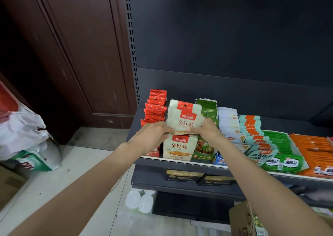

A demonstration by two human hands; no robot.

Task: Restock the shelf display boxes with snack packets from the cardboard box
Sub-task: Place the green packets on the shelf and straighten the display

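I hold both hands at the stack of white, red-topped snack packets [183, 117] — left hand [153, 136] gripping its left edge, right hand [207, 129] gripping its right edge. The stack stands above the white display box [177, 150] on the dark shelf [180, 165]; the brown cardboard box [246, 219] sits lower right.

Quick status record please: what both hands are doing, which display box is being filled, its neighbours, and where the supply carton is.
left hand: grips the white packets' left side
right hand: grips their right side
white packets: bunch held upright over the white display box
left neighbour: red packets
right neighbour: green display box
cardboard box: bottom right, below the shelf
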